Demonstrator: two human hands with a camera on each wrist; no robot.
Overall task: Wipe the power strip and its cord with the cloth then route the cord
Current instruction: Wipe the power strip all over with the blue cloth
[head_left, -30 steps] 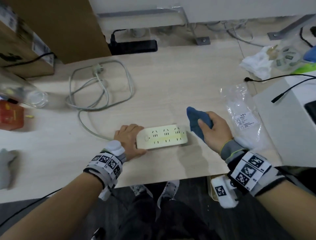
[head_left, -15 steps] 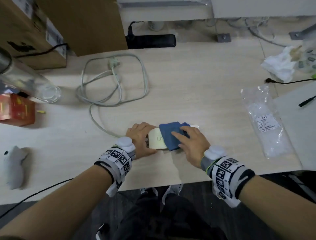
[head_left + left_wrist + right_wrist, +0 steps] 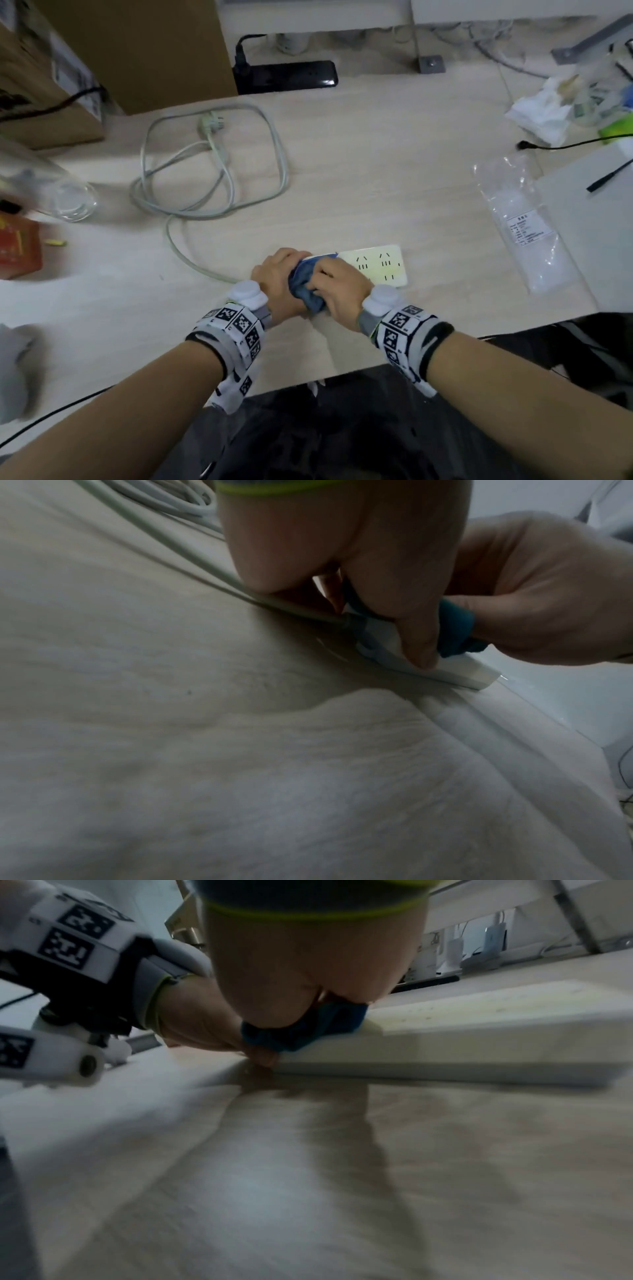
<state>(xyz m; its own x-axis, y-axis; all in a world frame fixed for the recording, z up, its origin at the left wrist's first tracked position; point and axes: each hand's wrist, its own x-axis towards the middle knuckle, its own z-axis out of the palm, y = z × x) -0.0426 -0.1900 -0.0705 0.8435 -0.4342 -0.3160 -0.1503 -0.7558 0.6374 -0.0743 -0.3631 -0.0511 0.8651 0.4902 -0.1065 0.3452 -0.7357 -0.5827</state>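
A cream power strip point(image 3: 376, 265) lies flat near the table's front edge, its sockets facing up. Its grey cord point(image 3: 191, 253) leaves the left end and runs back to a loose coil with the plug point(image 3: 212, 121). My left hand point(image 3: 281, 277) grips the strip's left end point(image 3: 387, 639), thumb on the near side. My right hand point(image 3: 337, 284) holds a bunched blue cloth point(image 3: 305, 287) pressed on the strip's left part, right against the left hand. In the right wrist view the cloth point(image 3: 308, 1031) sits on the strip's top edge point(image 3: 462, 1031).
A black power strip point(image 3: 284, 77) and cardboard boxes point(image 3: 133, 51) stand at the back. A clear bottle point(image 3: 51, 185) and red box point(image 3: 17, 246) lie left. A plastic bag point(image 3: 524, 226), a white panel point(image 3: 596, 222), crumpled tissue point(image 3: 544, 109) and black leads point(image 3: 565, 145) lie right.
My right hand brought the cloth from the strip's right end onto it, then slid it left to meet the left hand, bunching it. The strip's right sockets are uncovered again.
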